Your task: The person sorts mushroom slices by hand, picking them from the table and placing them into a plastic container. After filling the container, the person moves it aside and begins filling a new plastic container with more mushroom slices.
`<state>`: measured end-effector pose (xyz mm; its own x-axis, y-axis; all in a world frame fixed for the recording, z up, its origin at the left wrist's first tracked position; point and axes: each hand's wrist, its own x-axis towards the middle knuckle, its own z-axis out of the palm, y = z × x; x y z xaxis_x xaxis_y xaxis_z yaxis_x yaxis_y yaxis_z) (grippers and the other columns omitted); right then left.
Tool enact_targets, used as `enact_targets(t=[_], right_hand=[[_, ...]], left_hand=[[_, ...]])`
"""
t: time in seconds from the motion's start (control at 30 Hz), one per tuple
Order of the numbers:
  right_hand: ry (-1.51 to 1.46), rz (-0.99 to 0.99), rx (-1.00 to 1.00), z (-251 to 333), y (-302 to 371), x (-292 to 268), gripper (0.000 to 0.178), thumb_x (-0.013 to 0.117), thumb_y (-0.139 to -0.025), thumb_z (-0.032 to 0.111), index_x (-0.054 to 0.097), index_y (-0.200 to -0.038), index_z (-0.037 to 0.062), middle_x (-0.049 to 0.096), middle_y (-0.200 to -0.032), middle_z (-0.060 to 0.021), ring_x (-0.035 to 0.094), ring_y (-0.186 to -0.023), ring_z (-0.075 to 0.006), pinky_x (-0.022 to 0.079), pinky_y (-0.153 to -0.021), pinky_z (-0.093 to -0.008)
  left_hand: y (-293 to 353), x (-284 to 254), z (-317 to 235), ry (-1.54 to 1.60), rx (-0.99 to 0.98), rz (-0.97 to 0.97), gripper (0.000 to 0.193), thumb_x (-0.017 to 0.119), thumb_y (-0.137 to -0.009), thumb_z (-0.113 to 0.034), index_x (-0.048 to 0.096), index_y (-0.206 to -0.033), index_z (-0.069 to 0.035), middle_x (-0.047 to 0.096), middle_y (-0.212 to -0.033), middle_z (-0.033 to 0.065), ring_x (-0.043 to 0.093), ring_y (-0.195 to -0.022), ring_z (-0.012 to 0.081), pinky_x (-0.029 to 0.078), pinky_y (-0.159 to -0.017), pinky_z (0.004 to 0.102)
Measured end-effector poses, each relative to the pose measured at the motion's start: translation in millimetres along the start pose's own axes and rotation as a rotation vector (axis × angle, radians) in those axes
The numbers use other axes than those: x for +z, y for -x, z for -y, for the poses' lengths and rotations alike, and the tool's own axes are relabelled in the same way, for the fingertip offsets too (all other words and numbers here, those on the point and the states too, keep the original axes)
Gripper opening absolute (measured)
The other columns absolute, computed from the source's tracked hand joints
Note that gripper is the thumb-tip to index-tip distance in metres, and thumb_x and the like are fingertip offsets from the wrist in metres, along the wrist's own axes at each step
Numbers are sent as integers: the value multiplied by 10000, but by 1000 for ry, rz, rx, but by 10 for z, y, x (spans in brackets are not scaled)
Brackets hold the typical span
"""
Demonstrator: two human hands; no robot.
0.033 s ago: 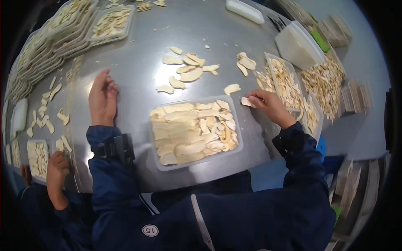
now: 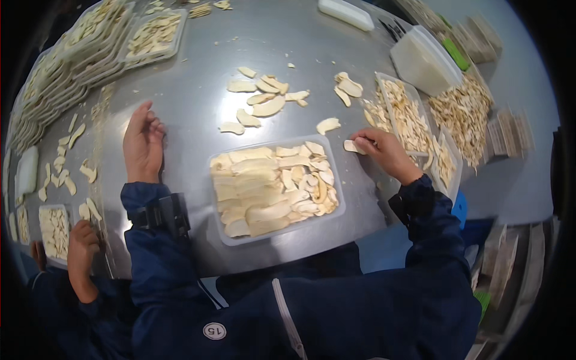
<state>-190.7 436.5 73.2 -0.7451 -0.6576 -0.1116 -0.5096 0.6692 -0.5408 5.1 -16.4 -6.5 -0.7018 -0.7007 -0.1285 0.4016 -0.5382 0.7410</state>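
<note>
Straight before us on the counter [image 2: 198, 90], a shallow tray [image 2: 282, 231] lies nearly covered with pale slices [image 2: 264, 210], long ones flat on its nine o'clock side, smaller curled ones toward three. Reckoned from that tray, our right hand [image 2: 384, 151] is at two o'clock, just outside the rim, its grip pinching a short pale piece [image 2: 351, 146] between thumb and fingers. Our left hand [image 2: 144, 144] is at ten o'clock, its grip loosely spread, the fingers half curled. A little farther, we see a single slice [image 2: 327, 125] at one o'clock and a loose group of slices [image 2: 269, 107] at twelve. Past our right hand, at two o'clock, a heap of small pieces [image 2: 461, 111] lies near a white tub [image 2: 420, 63]. Far off at ten o'clock rises a stack of trays [image 2: 60, 84].
</note>
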Motion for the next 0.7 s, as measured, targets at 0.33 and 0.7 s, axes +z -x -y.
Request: enact_targets(t=[0.33, 0.7], right_hand=[[354, -212, -107, -26, 328, 68, 270, 749, -877, 300, 692, -1015, 76, 658, -881, -98, 664, -855, -286, 529, -734, -388], [486, -239, -137, 209, 129, 60, 148, 725, -817, 207, 690, -882, 80, 661, -792, -73, 669, -717, -277, 532, -640, -377]], left_hand=[[6, 20, 35, -41, 23, 11, 299, 639, -980, -127, 589, -1236, 18, 568, -875, 5, 524, -765, 107, 460, -711, 264], [54, 142, 52, -16, 12, -3, 277, 605, -988, -98, 568, -1234, 25, 565, -833, 26, 524, -744, 120, 456, -691, 269]])
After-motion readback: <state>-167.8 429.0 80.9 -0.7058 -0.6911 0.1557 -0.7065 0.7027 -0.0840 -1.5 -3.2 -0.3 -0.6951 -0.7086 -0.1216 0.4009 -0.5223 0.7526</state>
